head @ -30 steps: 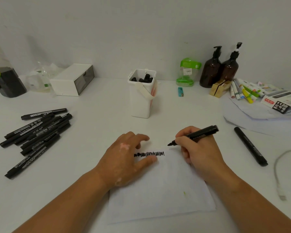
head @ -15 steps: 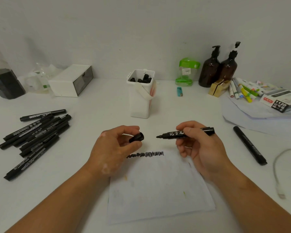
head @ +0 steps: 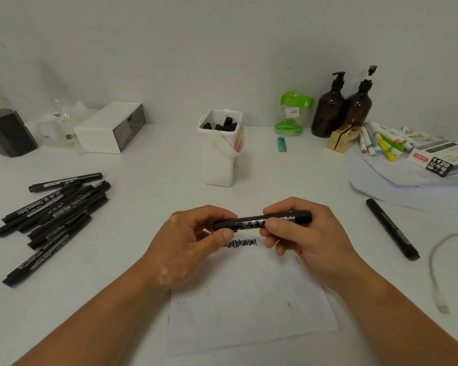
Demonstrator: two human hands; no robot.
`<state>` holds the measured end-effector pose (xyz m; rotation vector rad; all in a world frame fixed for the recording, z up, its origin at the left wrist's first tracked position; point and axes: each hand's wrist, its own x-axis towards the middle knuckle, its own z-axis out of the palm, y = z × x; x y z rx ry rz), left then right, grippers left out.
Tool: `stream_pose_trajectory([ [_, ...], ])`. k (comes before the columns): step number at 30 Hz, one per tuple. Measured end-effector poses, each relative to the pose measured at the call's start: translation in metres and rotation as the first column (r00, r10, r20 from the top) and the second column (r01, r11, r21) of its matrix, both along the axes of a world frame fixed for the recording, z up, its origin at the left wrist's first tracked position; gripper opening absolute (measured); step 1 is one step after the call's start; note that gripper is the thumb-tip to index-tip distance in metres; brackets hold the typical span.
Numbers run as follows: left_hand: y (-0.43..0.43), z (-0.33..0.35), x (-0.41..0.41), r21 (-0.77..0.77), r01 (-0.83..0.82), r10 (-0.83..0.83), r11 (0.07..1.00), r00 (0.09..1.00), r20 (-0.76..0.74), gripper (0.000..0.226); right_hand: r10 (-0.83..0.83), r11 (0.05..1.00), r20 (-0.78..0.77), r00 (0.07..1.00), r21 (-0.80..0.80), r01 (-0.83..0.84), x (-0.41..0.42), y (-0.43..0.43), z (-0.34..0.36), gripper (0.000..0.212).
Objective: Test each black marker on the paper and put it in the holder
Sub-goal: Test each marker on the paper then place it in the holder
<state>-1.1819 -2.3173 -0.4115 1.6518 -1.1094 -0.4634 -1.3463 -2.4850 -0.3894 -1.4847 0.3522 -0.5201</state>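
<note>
A black marker lies level between both hands, just above the white paper. My left hand pinches its cap end, and the cap sits on the marker. My right hand grips the barrel. A black scribble marks the paper's top edge. The white holder stands behind the hands with several black markers upright inside. A pile of black markers lies at the left. One more black marker lies alone at the right.
At the back stand a white drawer box, two brown pump bottles, a green container and a blue lighter. Coloured markers, a marker box and papers fill the right. A white cable lies near the right edge.
My right hand lifted the marker off the paper after the scribble and turned it level. My left hand left the paper, brought up the cap and pushed it onto the tip.
</note>
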Motion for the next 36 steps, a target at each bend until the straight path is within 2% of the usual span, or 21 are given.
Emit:
stream_pose_trajectory([
  [3,0.001,0.001,-0.002,-0.043,0.045,-0.045,0.998,0.999,0.005,0.017,-0.005,0.996,-0.040,0.999,-0.088,0.002,-0.001,0.001,0.003,0.018],
  [5,0.001,0.002,-0.005,-0.068,0.068,-0.070,0.995,0.997,-0.028,0.022,-0.011,0.987,-0.058,0.998,-0.161,0.002,-0.002,0.002,0.003,0.018],
  [11,-0.002,0.002,-0.018,-0.140,0.105,-0.139,0.985,0.955,-0.264,0.028,-0.020,0.952,-0.048,0.999,-0.305,0.005,0.002,0.010,-0.001,0.017],
  [14,-0.003,0.003,-0.021,-0.170,0.102,-0.152,0.980,0.936,-0.316,0.026,-0.021,0.957,-0.019,1.000,-0.290,0.015,0.003,0.011,0.000,0.017],
  [23,-0.003,0.008,-0.027,-0.215,0.079,-0.148,0.973,0.933,-0.327,0.012,-0.018,0.956,0.043,0.999,-0.291,0.029,0.002,0.015,0.004,0.012],
  [31,-0.003,0.005,-0.025,-0.245,0.098,-0.180,0.965,0.923,-0.340,0.021,-0.021,0.953,0.042,0.999,-0.301,0.033,0.001,0.019,0.005,0.008],
  [36,-0.009,0.009,-0.017,-0.359,0.002,-0.195,0.933,0.844,-0.500,0.023,-0.001,0.979,0.040,0.999,-0.201,0.009,0.006,0.021,0.003,0.017],
])
